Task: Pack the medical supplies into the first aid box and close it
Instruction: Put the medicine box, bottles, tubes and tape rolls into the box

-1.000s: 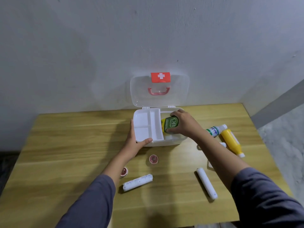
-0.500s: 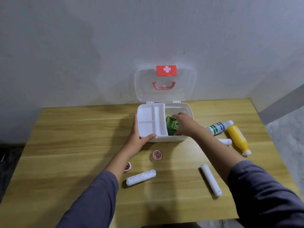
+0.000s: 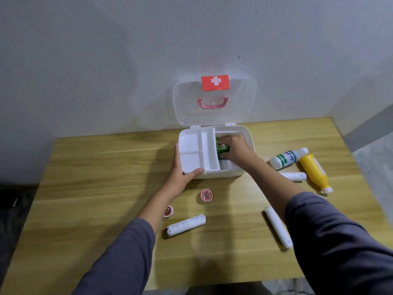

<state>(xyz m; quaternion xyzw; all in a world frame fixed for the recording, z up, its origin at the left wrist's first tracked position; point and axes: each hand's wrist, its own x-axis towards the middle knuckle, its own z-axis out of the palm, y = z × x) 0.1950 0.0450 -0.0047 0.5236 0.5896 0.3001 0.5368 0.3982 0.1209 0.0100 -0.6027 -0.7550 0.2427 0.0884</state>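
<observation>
The white first aid box [image 3: 248, 139] stands open at the table's far edge, its clear lid [image 3: 187, 103] upright against the wall. A white divided tray [image 3: 192, 145] fills its left half. My left hand [image 3: 180, 171] grips the box's front left corner. My right hand [image 3: 236, 149] is inside the right half, shut on a green bottle [image 3: 223, 149] lying low in the box. On the table lie a white-green bottle [image 3: 287, 158], a yellow bottle [image 3: 314, 172], three white gauze rolls [image 3: 186, 225] [image 3: 277, 226] [image 3: 294, 176] and two small red tape rolls [image 3: 206, 195] [image 3: 168, 211].
The wooden table [image 3: 95, 188] meets a pale wall behind the box. Its right edge runs just past the yellow bottle, and its front edge lies under my sleeves.
My right hand has lowered the green bottle from above the rim down into the box's right half. My left hand has stayed on the box corner. The camera has tilted.
</observation>
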